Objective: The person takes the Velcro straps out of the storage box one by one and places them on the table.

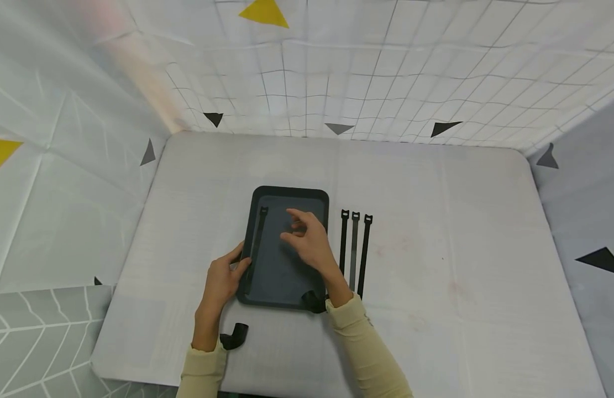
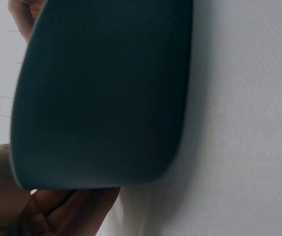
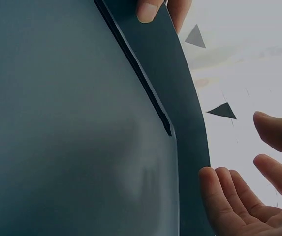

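White cloth-covered table (image 1: 461,232) bears a dark rectangular plastic tray (image 1: 277,276) at centre. Left hand (image 1: 222,282) pinches its nine-o'clock rim; right hand (image 1: 309,240) hovers above, fingers spread. One black strap (image 1: 256,243) lies inside; three black straps (image 1: 353,249) at three o'clock.

A dark rectangular plastic tray (image 1: 288,249) lies near the middle of the pale grey worktop (image 1: 461,265). One black strap tie (image 1: 257,243) lies lengthwise in the tray along its left wall. Three more black strap ties (image 1: 353,251) lie side by side on the worktop just right of the tray. The left hand (image 1: 222,279) holds the tray's left rim; the right hand (image 1: 309,240) hovers over the tray's inside. A black curled strap (image 1: 234,336) lies on the worktop in front of the tray, beside the left wrist.
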{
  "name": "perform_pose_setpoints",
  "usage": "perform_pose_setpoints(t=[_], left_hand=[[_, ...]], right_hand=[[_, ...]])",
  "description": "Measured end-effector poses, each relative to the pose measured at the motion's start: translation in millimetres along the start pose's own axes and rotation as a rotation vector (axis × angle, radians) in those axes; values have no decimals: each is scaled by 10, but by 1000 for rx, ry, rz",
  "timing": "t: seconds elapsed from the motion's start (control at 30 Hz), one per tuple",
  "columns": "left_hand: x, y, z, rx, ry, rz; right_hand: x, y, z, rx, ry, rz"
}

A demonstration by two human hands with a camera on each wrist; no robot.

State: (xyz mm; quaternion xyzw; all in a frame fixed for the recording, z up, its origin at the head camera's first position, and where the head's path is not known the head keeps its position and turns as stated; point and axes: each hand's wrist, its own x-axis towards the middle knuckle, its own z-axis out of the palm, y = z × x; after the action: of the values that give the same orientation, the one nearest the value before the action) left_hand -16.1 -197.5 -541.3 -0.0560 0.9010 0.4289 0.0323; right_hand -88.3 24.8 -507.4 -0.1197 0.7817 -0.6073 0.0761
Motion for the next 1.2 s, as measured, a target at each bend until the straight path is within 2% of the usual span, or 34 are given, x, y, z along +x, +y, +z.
perform_pose_setpoints(t=[0.83,1.2], left_hand=[[-12,-10,-3,0,-21,-14],[-3,-13,9,-19,-3,6]], right_hand=[[170,48,192,14,30,0],[328,34,250,-103,45,7]])
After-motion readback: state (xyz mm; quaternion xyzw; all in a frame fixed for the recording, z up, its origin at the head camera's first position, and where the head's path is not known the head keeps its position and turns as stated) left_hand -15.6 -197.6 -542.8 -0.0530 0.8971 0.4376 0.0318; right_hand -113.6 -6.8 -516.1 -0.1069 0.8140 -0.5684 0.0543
